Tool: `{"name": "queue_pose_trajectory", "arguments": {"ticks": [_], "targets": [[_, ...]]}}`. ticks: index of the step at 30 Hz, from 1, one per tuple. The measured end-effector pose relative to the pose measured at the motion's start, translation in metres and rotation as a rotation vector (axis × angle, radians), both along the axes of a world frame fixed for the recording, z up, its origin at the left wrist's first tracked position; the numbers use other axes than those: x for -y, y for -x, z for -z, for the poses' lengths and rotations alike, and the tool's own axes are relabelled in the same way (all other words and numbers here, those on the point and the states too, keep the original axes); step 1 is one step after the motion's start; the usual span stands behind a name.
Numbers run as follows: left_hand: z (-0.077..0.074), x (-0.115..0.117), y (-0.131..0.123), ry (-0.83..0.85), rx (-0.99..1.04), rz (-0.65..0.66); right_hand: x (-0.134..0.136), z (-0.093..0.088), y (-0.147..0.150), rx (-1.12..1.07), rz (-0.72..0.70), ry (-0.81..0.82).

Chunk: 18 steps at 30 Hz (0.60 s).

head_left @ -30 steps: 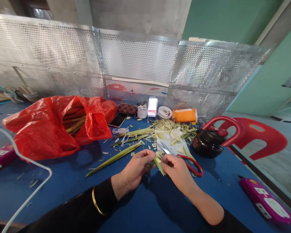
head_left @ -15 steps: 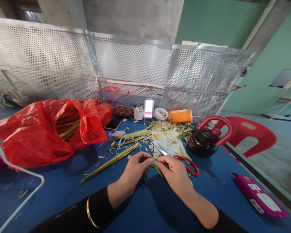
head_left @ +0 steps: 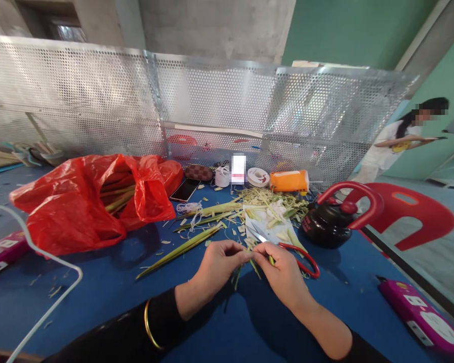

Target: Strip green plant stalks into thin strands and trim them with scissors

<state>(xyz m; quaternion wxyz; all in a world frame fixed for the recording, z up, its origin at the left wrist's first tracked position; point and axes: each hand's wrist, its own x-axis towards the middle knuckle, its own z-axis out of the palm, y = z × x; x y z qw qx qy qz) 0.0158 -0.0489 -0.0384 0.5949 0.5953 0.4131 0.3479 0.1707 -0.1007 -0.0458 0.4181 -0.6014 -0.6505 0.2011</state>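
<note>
My left hand and my right hand meet over the blue table, thumbs and fingertips pinched together. Between them are thin green plant strips, with loose ends hanging below the fingers. Part of what the fingertips press is hidden. Just beyond my right hand lie scissors with red handles, blades resting on a white paper sheet strewn with plant scraps. To the left, a long green stalk rests on the table, with more stalks and cut bits behind it.
A red plastic bag of stalks stands left, near a phone and white string. Right are a black kettle, a red chair and a purple case. A perforated metal screen stands behind; a person is beyond it.
The whole view has shifted a little to the left. A person has come further into sight at the right. My hands stay pinched together on the strips, with small finger movement.
</note>
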Motion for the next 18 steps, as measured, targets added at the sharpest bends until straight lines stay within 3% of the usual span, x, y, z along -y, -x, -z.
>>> {"name": "queue_pose_trajectory", "arguments": {"ticks": [5,12,18], "targets": [[-0.0002,0.0000,-0.0003,0.076,0.037,-0.021,-0.0002,0.0005,0.0003,0.011,0.023,-0.004],[0.0027,-0.0015,0.0013,0.224,0.072,0.035,0.0013,0.0025,0.0001,0.196,0.002,-0.194],[0.0021,-0.0025,0.0019,0.241,0.094,0.072,0.0024,0.0066,-0.0024,0.287,-0.022,-0.331]]}}
